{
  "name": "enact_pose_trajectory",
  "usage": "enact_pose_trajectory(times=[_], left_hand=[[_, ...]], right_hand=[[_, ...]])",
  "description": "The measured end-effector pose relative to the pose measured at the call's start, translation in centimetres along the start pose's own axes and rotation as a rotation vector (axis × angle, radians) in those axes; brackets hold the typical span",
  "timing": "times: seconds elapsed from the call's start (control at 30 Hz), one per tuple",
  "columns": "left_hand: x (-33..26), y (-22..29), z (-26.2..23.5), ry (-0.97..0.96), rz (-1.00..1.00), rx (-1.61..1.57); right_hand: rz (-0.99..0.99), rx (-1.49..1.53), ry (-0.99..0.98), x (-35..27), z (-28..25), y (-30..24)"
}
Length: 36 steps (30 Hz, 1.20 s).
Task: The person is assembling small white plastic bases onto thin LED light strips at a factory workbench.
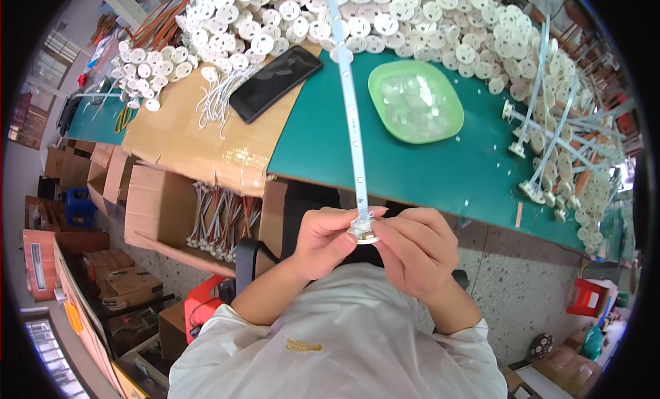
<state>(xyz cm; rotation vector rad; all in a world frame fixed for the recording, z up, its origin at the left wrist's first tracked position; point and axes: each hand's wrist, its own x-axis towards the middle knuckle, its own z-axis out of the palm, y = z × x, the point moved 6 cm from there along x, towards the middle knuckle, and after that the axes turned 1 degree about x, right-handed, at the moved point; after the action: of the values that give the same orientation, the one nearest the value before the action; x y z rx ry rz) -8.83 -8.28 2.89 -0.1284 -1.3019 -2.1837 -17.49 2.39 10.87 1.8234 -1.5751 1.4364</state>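
Observation:
In front of my body, above the table's near edge, both hands meet at the lower end of a long white LED strip (353, 134). A small white round cap (367, 239) with metal parts inside sits at that end. My left hand (328, 242) closes on it from the left, thumb and fingers pinching. From the right, my right hand (418, 251) has its thumb and fingertips pressed against the cap and the strip's end. The strip stretches away over the table toward the far pile. Fingers partly hide where strip and cap meet.
A large heap of white round caps (385, 24) lines the table's far side. A green bowl (421, 138) holds small clear pieces. A black phone (276, 84) and white wires (217, 100) lie on cardboard (172, 145). Finished-looking strips (550, 148) lean right; an open carton (155, 206) stands below left.

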Motion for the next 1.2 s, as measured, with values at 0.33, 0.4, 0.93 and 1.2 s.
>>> enact_pose_trajectory(times=[0.33, 0.4, 0.93, 1.2], left_hand=[[5.9, 2.3, -5.8, 0.064, 0.161, 0.131], [6.7, 2.2, -7.5, 0.228, 0.205, 0.129], [8.0, 2.4, -7.2, 0.122, 0.146, 0.135], [7.8, 2.4, -6.9, 0.109, 0.18, 0.157]], right_hand=[[0.096, -0.231, -0.29, 7.7, 0.1, 8.7], [0.248, -0.416, -0.332, 8.5, -0.9, 12.3], [0.362, -0.357, -0.518, 7.3, 2.3, 18.1], [1.05, 0.256, -0.291, 5.6, 0.9, 20.4]])
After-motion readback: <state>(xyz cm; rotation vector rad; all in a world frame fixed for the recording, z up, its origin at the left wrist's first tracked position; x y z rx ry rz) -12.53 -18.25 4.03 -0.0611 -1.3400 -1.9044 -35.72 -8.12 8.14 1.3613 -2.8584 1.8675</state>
